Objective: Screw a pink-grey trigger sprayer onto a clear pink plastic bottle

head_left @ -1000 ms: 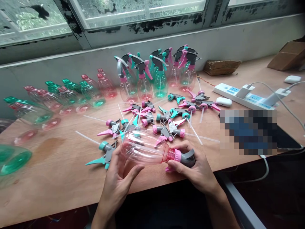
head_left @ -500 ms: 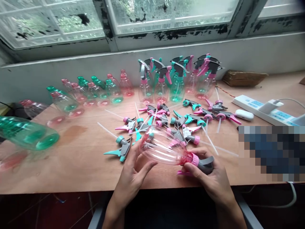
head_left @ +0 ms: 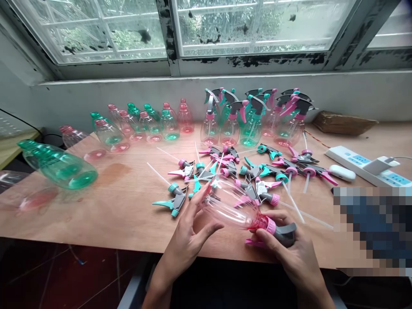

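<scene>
In the head view, my right hand [head_left: 294, 249] is gripping the pink bottle [head_left: 231, 208] by its collar [head_left: 270, 226], nearer than the spray heads [head_left: 252, 172], my left hand [head_left: 191, 231] splaying unclenched, and I'm expecting light, slippery plastic, best held there.

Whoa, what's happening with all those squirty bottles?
A pink spray bottle is tilted between a person's two hands: the left hand, thumb clear, is at its base; the right hand grips the trigger sprayer at its neck. Loose trigger sprayers lie on the table. Open-necked bottles are on the left; bottles wearing sprayers stand by the wall.
</scene>
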The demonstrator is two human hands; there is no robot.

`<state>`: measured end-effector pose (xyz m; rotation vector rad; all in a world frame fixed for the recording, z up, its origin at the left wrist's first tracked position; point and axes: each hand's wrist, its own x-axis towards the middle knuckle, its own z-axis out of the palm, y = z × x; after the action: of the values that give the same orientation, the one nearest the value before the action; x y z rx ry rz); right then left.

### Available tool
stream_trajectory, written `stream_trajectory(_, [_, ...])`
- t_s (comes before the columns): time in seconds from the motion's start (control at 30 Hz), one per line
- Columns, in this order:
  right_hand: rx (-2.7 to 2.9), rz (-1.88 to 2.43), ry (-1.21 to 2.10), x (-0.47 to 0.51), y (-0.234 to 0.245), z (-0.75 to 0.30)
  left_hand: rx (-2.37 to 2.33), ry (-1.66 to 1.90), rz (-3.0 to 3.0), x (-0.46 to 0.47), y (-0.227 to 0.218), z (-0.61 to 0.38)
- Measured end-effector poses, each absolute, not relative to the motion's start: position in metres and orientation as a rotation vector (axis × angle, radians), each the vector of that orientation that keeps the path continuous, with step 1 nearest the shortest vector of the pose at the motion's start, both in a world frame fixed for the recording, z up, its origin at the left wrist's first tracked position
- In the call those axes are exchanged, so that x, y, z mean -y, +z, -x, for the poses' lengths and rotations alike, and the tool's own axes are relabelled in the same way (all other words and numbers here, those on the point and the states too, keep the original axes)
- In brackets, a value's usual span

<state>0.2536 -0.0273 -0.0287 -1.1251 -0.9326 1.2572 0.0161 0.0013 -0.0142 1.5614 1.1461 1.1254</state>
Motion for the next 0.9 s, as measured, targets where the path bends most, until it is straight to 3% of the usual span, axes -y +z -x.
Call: stream_trajectory(0.9, [1.0,1.127,1.229,0.026,-0.0298,-0.2537,-1.157,1.158,-1.598,0.0002,-0.0183,-0.0149])
